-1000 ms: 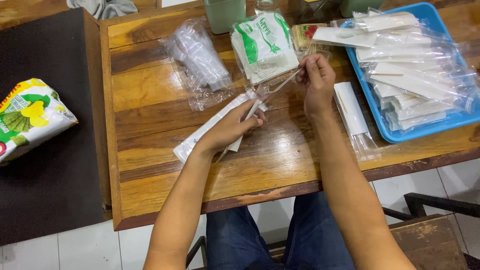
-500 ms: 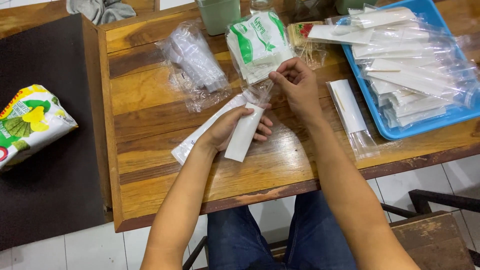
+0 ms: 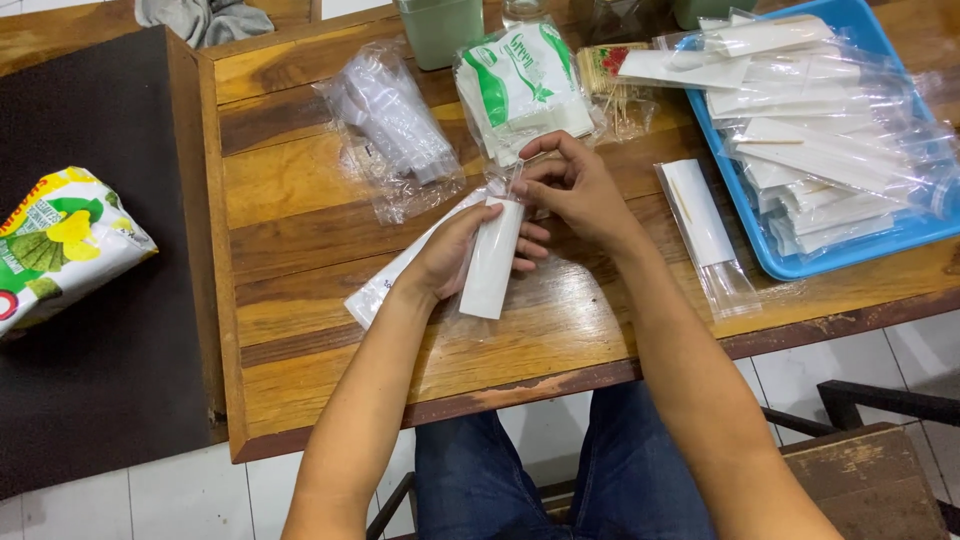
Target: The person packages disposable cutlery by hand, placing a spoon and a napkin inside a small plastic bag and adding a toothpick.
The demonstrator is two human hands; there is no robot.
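Resting napkin (image 3: 492, 262) across left hand (image 3: 455, 250)

Looks like small eatery or home packing corner, not factory. Worn wooden plank surface (image 3: 300, 200), varnish chipped at edge. White tiled floor (image 3: 180, 490) below. Blue plastic tray (image 3: 870, 245) heaped with clear-sleeved white napkin packs (image 3: 820, 150). Clear bag of white plastic spoons (image 3: 395, 125), green-and-white tissue pack (image 3: 525, 85), bundle of wooden toothpicks (image 3: 615, 75). Dark wooden chair (image 3: 860, 470) alongside.
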